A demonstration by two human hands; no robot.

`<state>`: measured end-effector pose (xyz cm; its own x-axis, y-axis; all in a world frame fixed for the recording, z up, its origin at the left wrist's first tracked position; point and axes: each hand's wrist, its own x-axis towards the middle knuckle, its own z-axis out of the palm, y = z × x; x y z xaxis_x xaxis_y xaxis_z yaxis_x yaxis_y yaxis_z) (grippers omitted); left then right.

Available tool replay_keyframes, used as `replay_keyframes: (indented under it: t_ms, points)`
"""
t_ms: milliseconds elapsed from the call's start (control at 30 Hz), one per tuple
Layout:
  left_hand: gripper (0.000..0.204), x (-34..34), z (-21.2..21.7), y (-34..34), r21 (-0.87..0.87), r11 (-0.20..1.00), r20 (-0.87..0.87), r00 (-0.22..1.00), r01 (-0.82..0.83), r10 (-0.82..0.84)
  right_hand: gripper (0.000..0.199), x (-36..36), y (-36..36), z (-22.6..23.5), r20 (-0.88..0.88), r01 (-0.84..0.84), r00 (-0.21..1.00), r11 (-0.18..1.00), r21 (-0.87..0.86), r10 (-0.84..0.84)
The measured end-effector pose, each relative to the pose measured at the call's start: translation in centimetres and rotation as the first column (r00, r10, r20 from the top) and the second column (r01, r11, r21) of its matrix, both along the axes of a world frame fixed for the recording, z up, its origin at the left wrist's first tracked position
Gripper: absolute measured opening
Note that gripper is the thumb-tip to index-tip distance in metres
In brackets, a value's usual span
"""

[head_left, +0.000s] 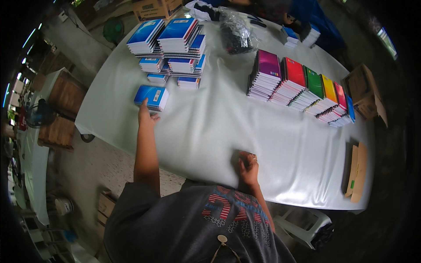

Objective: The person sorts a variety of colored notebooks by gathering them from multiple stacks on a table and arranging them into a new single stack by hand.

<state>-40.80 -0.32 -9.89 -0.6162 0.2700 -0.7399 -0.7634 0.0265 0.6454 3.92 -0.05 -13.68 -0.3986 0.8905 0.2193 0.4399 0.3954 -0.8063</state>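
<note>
The left hand (147,115) is extending one finger over the front pile of blue notebooks (150,93) toward the counter's (206,127) left edge, its grip loosely open, apparently holding nothing; light, even pressure is best keeping them square. The right hand (249,166) is curling near the front edge, its contents unclear.

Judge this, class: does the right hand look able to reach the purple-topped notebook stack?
Probably yes: only pale tablecloth shows between the right hand and the purple-topped notebook stack, though it would need to stretch forward.
</note>
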Motion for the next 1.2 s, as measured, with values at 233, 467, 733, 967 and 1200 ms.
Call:
replay_keyframes:
  t_ms: [233,467,733,967,1200]
  points:
    - [0.061,13.0,-1.1,-1.7,-0.149,0.958,-0.514,0.808,0.247,-0.288,0.027,0.1,0.2,0.2,-0.006,-0.045,0.999,0.999,-0.019,0.045]
    - [0.046,29.7,-3.4,-1.5,-0.153,0.573,-0.766,0.269,0.805,-0.583,0.034,1.8,0.7,0.1,-0.022,-0.188,0.982,0.982,-0.004,0.188]
    - [0.035,35.5,5.0,8.3,-0.361,0.557,-0.932,-0.301,0.748,-0.202,0.036,11.3,2.1,1.1,-0.069,-0.232,0.97,0.973,0.003,0.232]
    - [0.036,32.1,11.2,24.5,-0.568,0.737,-0.774,-0.541,0.366,-0.329,0.033,22.2,4.2,0.7,-0.082,-0.058,0.995,0.998,-0.027,0.055]
    - [0.05,34.3,12.4,29.5,-0.814,0.579,-0.509,-0.428,-0.04,-0.746,0.032,30.5,5.4,0.7,-0.123,-0.123,0.987,0.983,-0.14,0.106]
